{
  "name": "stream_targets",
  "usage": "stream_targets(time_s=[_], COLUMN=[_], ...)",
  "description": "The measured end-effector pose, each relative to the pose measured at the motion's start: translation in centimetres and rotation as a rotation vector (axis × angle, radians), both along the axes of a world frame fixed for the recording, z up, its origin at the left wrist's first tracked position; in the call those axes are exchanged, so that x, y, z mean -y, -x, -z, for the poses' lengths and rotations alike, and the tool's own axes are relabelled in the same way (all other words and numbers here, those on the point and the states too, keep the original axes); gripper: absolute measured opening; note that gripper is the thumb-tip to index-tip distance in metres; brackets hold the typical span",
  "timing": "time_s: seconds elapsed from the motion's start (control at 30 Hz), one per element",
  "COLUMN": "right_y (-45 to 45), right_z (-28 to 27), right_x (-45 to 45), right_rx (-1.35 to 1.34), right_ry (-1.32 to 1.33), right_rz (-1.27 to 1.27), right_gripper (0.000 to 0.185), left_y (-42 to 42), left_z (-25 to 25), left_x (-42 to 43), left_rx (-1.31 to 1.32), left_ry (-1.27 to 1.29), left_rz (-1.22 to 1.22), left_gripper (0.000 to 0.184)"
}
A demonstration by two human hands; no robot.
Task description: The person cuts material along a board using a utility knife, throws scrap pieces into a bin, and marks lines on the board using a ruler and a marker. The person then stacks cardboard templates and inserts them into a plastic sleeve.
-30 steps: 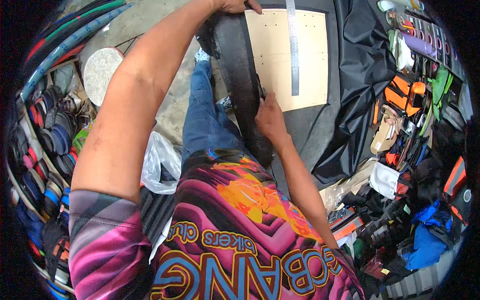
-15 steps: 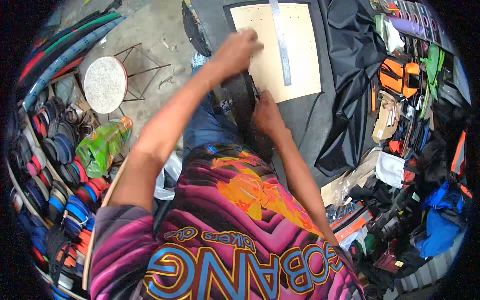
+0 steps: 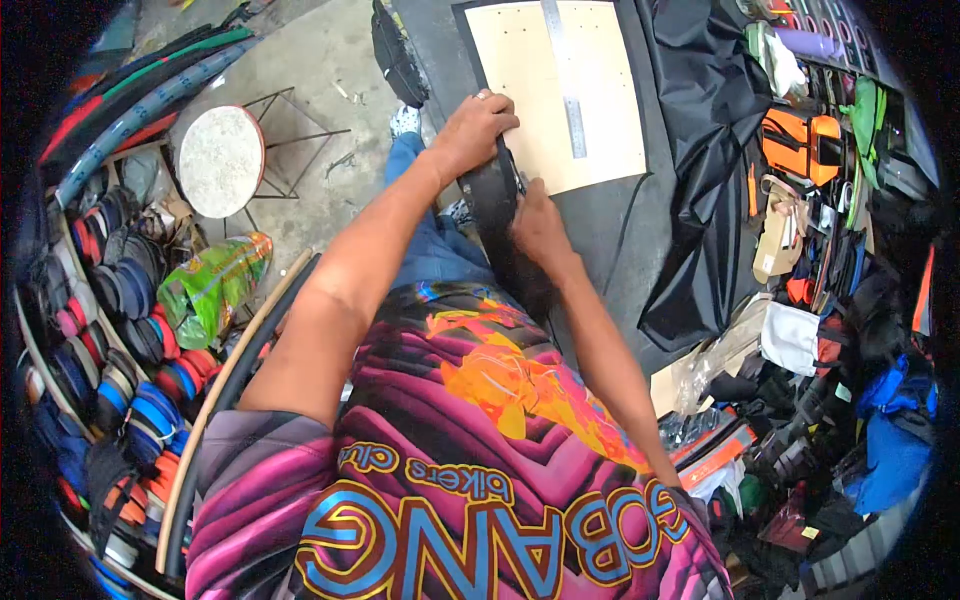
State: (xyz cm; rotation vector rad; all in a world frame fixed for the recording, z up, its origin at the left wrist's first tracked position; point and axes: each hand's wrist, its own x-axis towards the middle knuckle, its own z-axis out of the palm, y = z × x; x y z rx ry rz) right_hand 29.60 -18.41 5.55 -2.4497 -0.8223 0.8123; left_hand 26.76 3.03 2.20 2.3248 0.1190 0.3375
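My left hand (image 3: 478,130) is closed on the edge of black fabric (image 3: 490,205), beside the left edge of a cream board. A dark strip of this fabric hangs over the table's near edge. Just below and to the right, my right hand (image 3: 540,222) is closed around a small tool with a metal tip (image 3: 520,181), pointed at the fabric by my left hand. Its handle is hidden in my fingers, so its kind is unclear. The cream board (image 3: 520,80), dotted with small holes, lies on black material with a steel ruler (image 3: 575,125) on top.
Crumpled black sheeting (image 3: 700,170) covers the table's right side. A round stool (image 3: 222,162) stands at left, near a green plastic bag (image 3: 215,285) and shelves of webbing rolls (image 3: 125,290). An orange bag (image 3: 803,145) and piled materials fill the right.
My left hand has come down from over the board's left edge to the fabric near my right hand. The right hand stays nearly in place; the view has shifted slightly.
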Motion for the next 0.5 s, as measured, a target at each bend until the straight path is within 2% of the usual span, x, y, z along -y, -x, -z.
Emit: stream_targets(time_s=[0.2,0.3,0.5], right_y=[1.3,0.9,1.1], right_z=[-1.0,-1.4,-0.3], right_x=[2.3,2.6,3.4], right_rx=[-0.062,-0.084,-0.077], right_ry=[-0.076,-0.037,0.06], right_rz=[0.055,0.034,0.023], right_gripper=[0.016,0.017,0.021], left_y=[-0.2,-0.3,-0.2], left_z=[0.0,0.0,0.4], left_x=[0.0,0.2,0.5], left_rx=[-0.044,0.037,0.06], left_ry=[-0.003,-0.066,-0.096], left_rz=[0.019,-0.006,-0.025], left_gripper=[0.04,0.03,0.033])
